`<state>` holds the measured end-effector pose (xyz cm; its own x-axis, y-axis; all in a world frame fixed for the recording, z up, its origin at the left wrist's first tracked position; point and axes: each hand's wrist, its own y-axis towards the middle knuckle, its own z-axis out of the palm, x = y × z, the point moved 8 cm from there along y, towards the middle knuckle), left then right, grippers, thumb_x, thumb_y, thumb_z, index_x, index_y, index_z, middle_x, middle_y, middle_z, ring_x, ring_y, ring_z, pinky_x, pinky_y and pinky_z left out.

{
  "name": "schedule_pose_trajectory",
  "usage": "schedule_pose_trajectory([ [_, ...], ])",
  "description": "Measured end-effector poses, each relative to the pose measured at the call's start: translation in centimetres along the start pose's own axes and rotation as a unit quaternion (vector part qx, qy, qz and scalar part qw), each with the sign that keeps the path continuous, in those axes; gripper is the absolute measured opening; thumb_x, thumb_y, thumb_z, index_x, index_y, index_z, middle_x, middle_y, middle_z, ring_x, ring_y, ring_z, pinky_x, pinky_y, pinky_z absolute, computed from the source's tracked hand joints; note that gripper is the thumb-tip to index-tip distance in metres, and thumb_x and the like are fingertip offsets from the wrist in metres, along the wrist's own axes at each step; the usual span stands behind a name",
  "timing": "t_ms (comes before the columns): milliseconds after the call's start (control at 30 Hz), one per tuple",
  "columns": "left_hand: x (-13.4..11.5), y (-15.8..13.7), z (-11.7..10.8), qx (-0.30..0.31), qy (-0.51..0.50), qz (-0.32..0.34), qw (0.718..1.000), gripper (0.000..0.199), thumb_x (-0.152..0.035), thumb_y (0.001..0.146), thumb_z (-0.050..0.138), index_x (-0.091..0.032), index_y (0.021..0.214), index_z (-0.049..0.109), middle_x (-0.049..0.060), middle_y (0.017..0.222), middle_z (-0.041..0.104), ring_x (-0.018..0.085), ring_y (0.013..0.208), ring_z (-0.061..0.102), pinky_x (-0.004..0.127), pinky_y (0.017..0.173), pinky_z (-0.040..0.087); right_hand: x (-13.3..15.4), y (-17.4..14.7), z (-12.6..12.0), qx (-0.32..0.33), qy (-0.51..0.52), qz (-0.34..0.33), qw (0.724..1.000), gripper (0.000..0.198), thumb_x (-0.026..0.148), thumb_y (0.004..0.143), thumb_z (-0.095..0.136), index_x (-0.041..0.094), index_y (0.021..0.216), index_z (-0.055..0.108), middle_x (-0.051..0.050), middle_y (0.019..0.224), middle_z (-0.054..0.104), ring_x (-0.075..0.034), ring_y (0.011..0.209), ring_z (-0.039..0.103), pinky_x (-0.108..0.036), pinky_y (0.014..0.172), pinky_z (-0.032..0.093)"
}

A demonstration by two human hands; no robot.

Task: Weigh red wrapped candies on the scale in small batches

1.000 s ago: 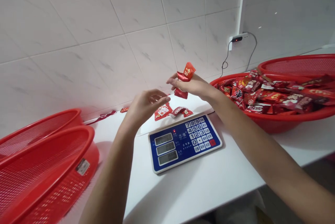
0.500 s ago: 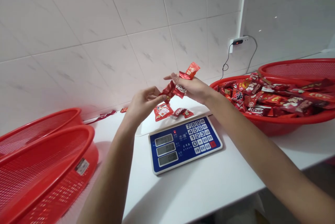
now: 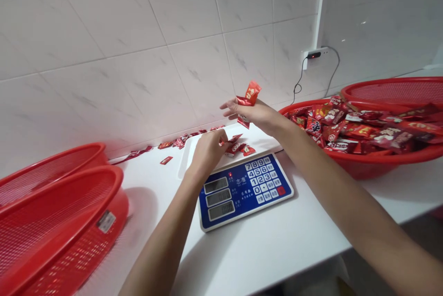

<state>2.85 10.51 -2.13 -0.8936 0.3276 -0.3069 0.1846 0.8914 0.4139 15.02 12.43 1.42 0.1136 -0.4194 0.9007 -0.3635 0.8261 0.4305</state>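
From where I stand, a few small red foil packets [image 3: 248, 150] lie on the blue-and-white electronic scale [image 3: 242, 206]; the red mesh plastic basket [image 3: 356, 172] is heaped, plenty seemingly left. The left hand [image 3: 212, 149] curls beside them, grip hidden; the right hand [image 3: 259, 115], half-spread, clasps glossy orange-red packets [image 3: 253, 91]

Passage: over the table [image 3: 263, 236] before the scale [image 3: 242, 185], between left forearm [image 3: 173, 226] and right forearm [image 3: 332, 183]. Obstacles: left, nearby baskets [image 3: 86, 236]; right, filled basket [image 3: 363, 169]; behind, wall [image 3: 138, 33].
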Motion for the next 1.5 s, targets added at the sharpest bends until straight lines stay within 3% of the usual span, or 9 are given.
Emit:
schedule_pose_trajectory([
  [300, -1.8, -0.6, -1.6, 0.032, 0.011, 0.044, 0.998, 0.025, -0.014, 0.090, 0.058, -0.026, 0.104, 0.076, 0.008, 0.113, 0.073, 0.023, 0.094, 0.067, 0.037, 0.086, 0.050, -0.3, 0.1, -0.6, -0.023, -0.023, 0.001, 0.999, 0.013, 0.025, 0.094, 0.061, 0.017, 0.086, 0.067, -0.010, 0.108, 0.070, -0.018, 0.096, 0.065, -0.032, 0.088, 0.049],
  [500, -4.9, -1.9, 2.3, 0.092, 0.078, 0.189, 0.975, 0.042, -0.009, 0.091, 0.052, -0.033, 0.121, 0.068, 0.010, 0.146, 0.050, 0.036, 0.136, 0.042, 0.060, 0.105, 0.041, -0.3, 0.1, -0.5, -0.014, -0.039, 0.006, 0.999, 0.016, 0.030, 0.095, 0.059, 0.017, 0.092, 0.068, -0.010, 0.106, 0.070, -0.019, 0.097, 0.065, -0.032, 0.085, 0.050],
  [633, -4.8, -1.9, 2.9, 0.092, 0.063, 0.203, 0.973, 0.029, -0.014, 0.093, 0.055, -0.029, 0.112, 0.071, 0.010, 0.139, 0.056, 0.034, 0.132, 0.044, 0.058, 0.104, 0.042, -0.3, -0.1, -0.3, -0.012, -0.038, 0.026, 0.999, 0.018, 0.032, 0.096, 0.058, 0.017, 0.092, 0.068, -0.011, 0.106, 0.070, -0.018, 0.095, 0.065, -0.032, 0.086, 0.050],
  [800, -5.2, -1.6, 0.7, 0.059, -0.008, 0.190, 0.980, 0.019, -0.016, 0.093, 0.055, -0.023, 0.107, 0.066, 0.008, 0.126, 0.064, 0.024, 0.116, 0.058, 0.042, 0.098, 0.048, 0.3, 0.1, -0.6, -0.033, -0.017, -0.020, 0.999, 0.016, 0.029, 0.095, 0.058, 0.018, 0.088, 0.066, -0.008, 0.107, 0.069, -0.016, 0.095, 0.064, -0.031, 0.089, 0.048],
  [1000, -1.9, -0.5, -3.0, 0.012, -0.046, 0.099, 0.994, 0.020, -0.025, 0.093, 0.051, -0.019, 0.107, 0.063, 0.009, 0.103, 0.074, 0.020, 0.095, 0.068, 0.033, 0.085, 0.052, 1.0, 0.3, -3.0, -0.154, -0.071, -0.045, 0.985, 0.022, 0.030, 0.099, 0.050, 0.018, 0.085, 0.062, 0.002, 0.066, 0.052, -0.011, 0.066, 0.052, -0.026, 0.067, 0.044],
  [1133, 1.4, -0.3, -4.4, 0.027, -0.013, 0.043, 0.999, 0.017, -0.030, 0.086, 0.055, -0.021, 0.090, 0.069, 0.008, 0.088, 0.076, 0.023, 0.081, 0.069, 0.034, 0.073, 0.052, -0.5, 0.4, -2.9, -0.107, -0.188, 0.006, 0.976, 0.026, 0.041, 0.083, 0.070, 0.019, 0.077, 0.058, 0.002, 0.065, 0.050, -0.014, 0.067, 0.051, -0.029, 0.065, 0.041],
  [1267, 2.4, -0.8, -3.8, 0.087, -0.007, 0.025, 0.996, 0.015, -0.030, 0.078, 0.059, -0.026, 0.079, 0.073, 0.004, 0.081, 0.077, 0.022, 0.075, 0.069, 0.030, 0.065, 0.051, -1.8, 0.2, -2.3, -0.063, -0.241, 0.029, 0.968, 0.041, 0.046, 0.069, 0.080, 0.019, 0.093, 0.062, -0.006, 0.096, 0.065, -0.020, 0.090, 0.060, -0.034, 0.079, 0.046],
  [1367, 2.1, -1.1, -2.9, 0.124, -0.016, 0.027, 0.992, 0.014, -0.028, 0.075, 0.060, -0.029, 0.076, 0.074, 0.002, 0.081, 0.077, 0.021, 0.075, 0.070, 0.028, 0.064, 0.050, -2.5, 0.0, -1.2, -0.012, -0.227, 0.050, 0.972, 0.044, 0.039, 0.071, 0.078, 0.018, 0.106, 0.062, -0.011, 0.114, 0.065, -0.023, 0.100, 0.061, -0.035, 0.084, 0.048],
  [1500, 2.0, -1.1, -2.5, 0.136, -0.029, 0.023, 0.990, 0.016, -0.023, 0.070, 0.063, -0.030, 0.077, 0.076, 0.000, 0.080, 0.077, 0.020, 0.073, 0.070, 0.028, 0.064, 0.049, -3.1, -0.5, 1.0, 0.097, -0.191, 0.086, 0.973, 0.030, 0.024, 0.076, 0.068, 0.018, 0.105, 0.062, -0.010, 0.110, 0.068, -0.020, 0.090, 0.064, -0.032, 0.075, 0.050],
])
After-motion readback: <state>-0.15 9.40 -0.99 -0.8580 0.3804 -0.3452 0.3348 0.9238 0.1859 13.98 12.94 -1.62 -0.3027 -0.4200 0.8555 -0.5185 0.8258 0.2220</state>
